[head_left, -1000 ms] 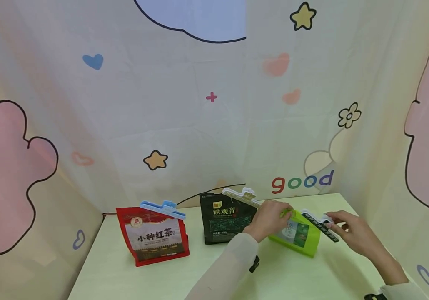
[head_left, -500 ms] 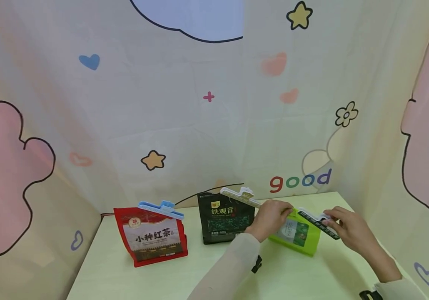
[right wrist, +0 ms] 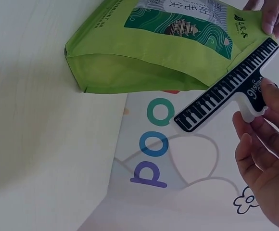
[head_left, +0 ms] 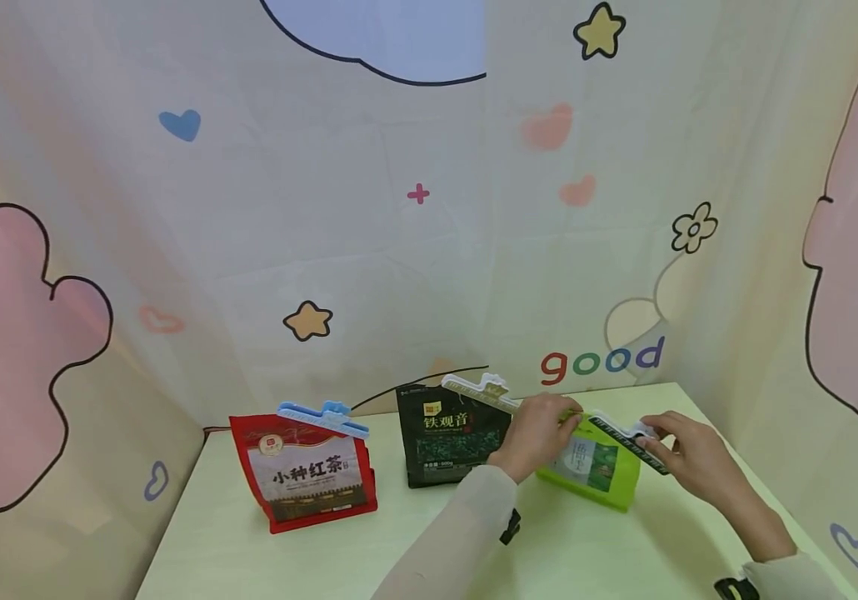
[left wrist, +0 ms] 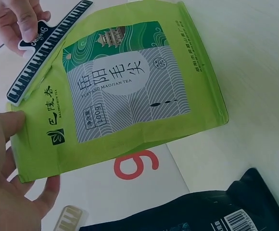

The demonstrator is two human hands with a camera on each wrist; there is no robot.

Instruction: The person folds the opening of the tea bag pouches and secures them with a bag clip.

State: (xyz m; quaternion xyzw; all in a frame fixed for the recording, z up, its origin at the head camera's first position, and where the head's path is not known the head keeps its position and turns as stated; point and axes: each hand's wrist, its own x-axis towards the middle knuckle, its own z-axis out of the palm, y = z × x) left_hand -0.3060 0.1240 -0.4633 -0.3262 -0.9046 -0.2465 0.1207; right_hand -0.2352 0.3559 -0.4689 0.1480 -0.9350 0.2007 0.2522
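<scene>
My left hand (head_left: 540, 435) pinches the upper left corner of a green tea bag (left wrist: 144, 132), thumb on the front face and fingers behind. Its printed label (left wrist: 122, 86) shows plainly in the left wrist view. A sealing clip (right wrist: 226, 89) with a black-and-white piano-key pattern is pinched by its handle in my right hand (head_left: 702, 462). The clip lies slantwise along the bag's upper edge, overlapping it in the left wrist view. From the right wrist, the clip's far end reaches close to my left fingertips. The bag tilts back, its bottom edge toward me.
On the table (head_left: 212, 550) stand a red tea bag (head_left: 309, 479) with a blue clip (head_left: 324, 417) at the left and a black tea bag (head_left: 444, 450) in the middle. A white-and-gold clip (head_left: 481, 390) sits on the black bag's top. Behind hangs a printed cloth (head_left: 369, 208).
My right hand has moved a little left with the piano-key clip, bringing it further over the green bag's top edge. My left hand keeps its grip on the corner.
</scene>
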